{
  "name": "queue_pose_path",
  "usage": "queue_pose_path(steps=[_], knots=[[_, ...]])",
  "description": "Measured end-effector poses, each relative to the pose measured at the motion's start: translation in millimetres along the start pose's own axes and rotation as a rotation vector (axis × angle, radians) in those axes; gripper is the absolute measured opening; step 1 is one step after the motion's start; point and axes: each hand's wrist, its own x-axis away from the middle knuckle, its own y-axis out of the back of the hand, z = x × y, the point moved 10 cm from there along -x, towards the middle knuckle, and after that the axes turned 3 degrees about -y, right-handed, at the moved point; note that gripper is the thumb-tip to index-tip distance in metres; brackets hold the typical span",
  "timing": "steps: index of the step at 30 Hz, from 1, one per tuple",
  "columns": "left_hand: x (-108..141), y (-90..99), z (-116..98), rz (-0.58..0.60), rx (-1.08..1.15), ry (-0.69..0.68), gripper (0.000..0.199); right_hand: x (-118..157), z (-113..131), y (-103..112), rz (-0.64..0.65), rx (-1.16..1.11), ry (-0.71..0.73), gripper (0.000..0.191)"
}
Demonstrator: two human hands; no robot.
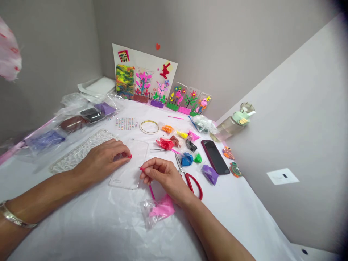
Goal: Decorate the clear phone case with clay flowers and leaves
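Hands apart, both low over a clear plastic phone case point(127, 177) lying flat on the bench point(108, 239), which has a white cover.

Left hand point(102, 161): fingers curled, fingertips point(125, 155) at the case's upper right edge, on a tiny red-pink clay bit point(129, 156). Can't tell if pinching it or pressing it down. Silver bangle point(13, 214) on that wrist.

Right hand point(160, 177): thumb and forefinger closed on a thin magenta clay strand point(141, 169) at the case's right edge. A similar strand point(151, 191) runs down toward a clear bag of bright pink clay point(160, 206); can't tell if they join.

Technique: soft strand, likely to tear or flatten. Light pinch, little tension, fingertip contact only. Clean case, so smudges would show.

Nearby: red-handled scissors point(194, 185) right of the right hand, open, blades toward a bag of blue clay point(186, 159). Also red clay point(165, 144), green clay point(197, 158), purple clay point(210, 174), black smartphone point(215, 157).

Further out: textured clear case point(81, 154), rhinestone sticker sheet point(126, 123), gold-rimmed tape roll point(149, 127). Clay-decorated phone cases point(190, 100) stand along the wall, beside a painted display board point(144, 70).
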Motion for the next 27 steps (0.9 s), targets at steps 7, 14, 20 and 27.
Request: queue_pose_path(steps=[7,14,20,27], knots=[[2,-1.3,0,-0.009,-0.017,-0.018,0.029,0,-1,0,-0.005,-0.016,-0.008,0.042],[-2,13.0,1,-0.042,-0.052,-0.021,0.034,-1,0,3,-0.042,-0.031,-0.014,0.045],[6,16.1,-20,-0.054,0.191,0.007,0.03,0,5,4,-0.08,0.011,0.003,0.041],[18,-9.9,-63,0.026,0.261,-0.141,0.02,-3,1,6,-0.114,-0.011,-0.001,0.043]])
